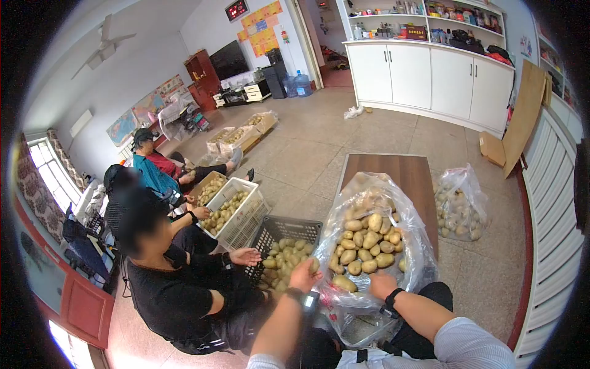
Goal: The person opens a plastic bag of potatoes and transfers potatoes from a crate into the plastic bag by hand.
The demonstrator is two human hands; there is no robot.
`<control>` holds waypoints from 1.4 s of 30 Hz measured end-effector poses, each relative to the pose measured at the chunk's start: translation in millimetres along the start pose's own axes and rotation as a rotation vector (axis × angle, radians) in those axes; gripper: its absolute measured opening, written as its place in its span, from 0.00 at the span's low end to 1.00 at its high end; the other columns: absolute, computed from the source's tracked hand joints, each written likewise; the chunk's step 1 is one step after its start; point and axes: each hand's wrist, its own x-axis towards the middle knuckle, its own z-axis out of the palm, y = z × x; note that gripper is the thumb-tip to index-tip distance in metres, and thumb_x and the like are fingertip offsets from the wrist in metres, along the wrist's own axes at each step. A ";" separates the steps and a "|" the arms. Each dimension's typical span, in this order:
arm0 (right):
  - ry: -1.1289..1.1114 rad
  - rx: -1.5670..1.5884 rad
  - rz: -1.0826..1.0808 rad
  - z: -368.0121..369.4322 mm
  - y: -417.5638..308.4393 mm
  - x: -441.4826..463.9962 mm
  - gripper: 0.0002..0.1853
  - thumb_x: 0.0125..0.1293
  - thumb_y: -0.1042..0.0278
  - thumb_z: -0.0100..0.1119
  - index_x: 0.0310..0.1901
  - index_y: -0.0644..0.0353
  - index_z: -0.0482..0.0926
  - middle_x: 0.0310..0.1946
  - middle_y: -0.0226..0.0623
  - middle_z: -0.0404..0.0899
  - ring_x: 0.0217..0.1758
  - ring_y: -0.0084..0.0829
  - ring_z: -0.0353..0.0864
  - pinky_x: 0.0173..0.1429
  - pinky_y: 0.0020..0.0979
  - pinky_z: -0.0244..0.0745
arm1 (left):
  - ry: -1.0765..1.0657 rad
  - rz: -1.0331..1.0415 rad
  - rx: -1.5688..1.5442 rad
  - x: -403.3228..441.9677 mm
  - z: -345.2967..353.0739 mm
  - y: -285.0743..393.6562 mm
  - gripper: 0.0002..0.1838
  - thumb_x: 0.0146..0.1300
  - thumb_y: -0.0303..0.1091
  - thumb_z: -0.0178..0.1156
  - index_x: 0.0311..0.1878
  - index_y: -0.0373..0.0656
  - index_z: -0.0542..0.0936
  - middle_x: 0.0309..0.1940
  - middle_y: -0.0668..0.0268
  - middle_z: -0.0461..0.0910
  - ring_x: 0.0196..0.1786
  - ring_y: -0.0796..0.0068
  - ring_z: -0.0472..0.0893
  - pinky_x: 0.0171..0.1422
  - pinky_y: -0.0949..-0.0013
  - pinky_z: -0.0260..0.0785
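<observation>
Between the dark crate and the clear plastic bag, my left hand (304, 276) closes around a potato (314, 265). My right hand (382, 285) is at the near side of the bag's mouth with its fingers curled in; whatever they may hold is hidden. The clear plastic bag (421, 253) lies open in front of me on a brown wooden table and holds many potatoes (370, 241). One larger potato (345, 283) rests near the bag's front, left of my right hand. More potatoes fill the dark grey crate (302, 226) on my left.
A co-worker in black (178, 289) sits close on my left, one hand (246, 256) over the dark crate. Beyond stand a white crate (249, 212) of potatoes and other seated people. A tied bag of potatoes (461, 206) is on the floor right of the wooden table (393, 165).
</observation>
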 end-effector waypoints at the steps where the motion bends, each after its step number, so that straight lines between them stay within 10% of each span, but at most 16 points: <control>1: 0.000 0.009 0.000 5.0 2.5 1.6 0.13 0.56 0.62 0.59 0.42 0.57 0.81 0.45 0.51 0.80 0.44 0.53 0.83 0.49 0.49 0.78 | 0.000 0.001 0.000 10.3 -16.3 -5.9 0.17 0.68 0.42 0.59 0.54 0.42 0.76 0.49 0.58 0.79 0.37 0.65 0.80 0.43 0.63 0.77; 4: -0.025 -0.003 0.027 0.1 -1.1 -0.4 0.14 0.57 0.63 0.58 0.43 0.57 0.81 0.44 0.51 0.80 0.46 0.52 0.83 0.50 0.49 0.78 | 0.118 0.662 1.479 -34.6 -8.6 21.8 0.28 0.61 0.43 0.67 0.58 0.35 0.74 0.51 0.51 0.80 0.50 0.60 0.82 0.53 0.57 0.76; 8: -0.065 -0.024 0.022 -3.1 -0.6 2.0 0.16 0.57 0.62 0.58 0.45 0.58 0.80 0.45 0.52 0.80 0.46 0.53 0.83 0.50 0.49 0.78 | 0.089 0.670 0.929 84.1 -129.5 -36.1 0.31 0.55 0.48 0.71 0.56 0.37 0.76 0.47 0.46 0.80 0.50 0.45 0.80 0.57 0.53 0.72; 17: -0.049 0.177 0.207 -18.0 -10.3 7.4 0.20 0.56 0.55 0.59 0.46 0.61 0.80 0.45 0.55 0.81 0.48 0.54 0.82 0.53 0.47 0.76 | 0.171 0.510 0.770 93.1 -158.5 -31.5 0.27 0.56 0.50 0.69 0.51 0.40 0.78 0.44 0.48 0.82 0.48 0.46 0.80 0.54 0.53 0.73; 21: -0.124 0.355 0.198 -23.8 -10.4 11.7 0.24 0.56 0.53 0.59 0.48 0.63 0.79 0.45 0.56 0.82 0.49 0.53 0.81 0.53 0.46 0.76 | 0.349 0.367 1.621 20.0 -89.3 8.9 0.25 0.56 0.50 0.69 0.47 0.39 0.80 0.42 0.48 0.82 0.47 0.47 0.81 0.52 0.53 0.73; 27: -0.044 0.533 0.138 -11.9 -4.2 15.5 0.28 0.55 0.50 0.63 0.49 0.66 0.78 0.44 0.55 0.82 0.46 0.48 0.83 0.49 0.42 0.77 | 0.281 0.511 0.855 66.6 -148.0 -21.5 0.17 0.63 0.42 0.62 0.45 0.37 0.78 0.42 0.49 0.81 0.44 0.51 0.81 0.47 0.57 0.76; 32: -0.107 0.655 0.182 -37.3 -16.1 9.9 0.28 0.54 0.52 0.66 0.49 0.67 0.78 0.42 0.51 0.83 0.44 0.42 0.84 0.46 0.38 0.78 | 0.427 0.086 0.247 28.6 -96.8 8.9 0.13 0.67 0.31 0.53 0.51 0.35 0.72 0.46 0.55 0.72 0.44 0.56 0.78 0.42 0.60 0.79; 38: -0.107 0.747 0.106 -19.4 -10.0 16.2 0.24 0.56 0.58 0.65 0.49 0.67 0.77 0.37 0.45 0.83 0.38 0.36 0.83 0.43 0.35 0.77 | 0.362 0.135 -0.196 20.5 -73.9 12.6 0.10 0.68 0.33 0.55 0.49 0.39 0.71 0.40 0.62 0.73 0.41 0.57 0.79 0.41 0.57 0.77; 41: -0.025 0.741 0.045 1.6 -4.2 23.7 0.23 0.60 0.55 0.65 0.48 0.67 0.77 0.36 0.42 0.83 0.34 0.32 0.82 0.39 0.33 0.76 | 0.009 0.988 1.332 103.9 -160.8 -35.4 0.13 0.69 0.33 0.55 0.53 0.39 0.70 0.43 0.63 0.72 0.39 0.58 0.79 0.40 0.58 0.77; 42: -0.084 0.789 0.078 5.7 -3.4 26.1 0.24 0.61 0.52 0.64 0.48 0.66 0.77 0.35 0.39 0.82 0.32 0.29 0.80 0.37 0.31 0.75 | -0.038 0.650 1.020 77.5 -125.7 -24.3 0.14 0.69 0.34 0.55 0.53 0.39 0.70 0.43 0.63 0.73 0.38 0.59 0.79 0.39 0.59 0.76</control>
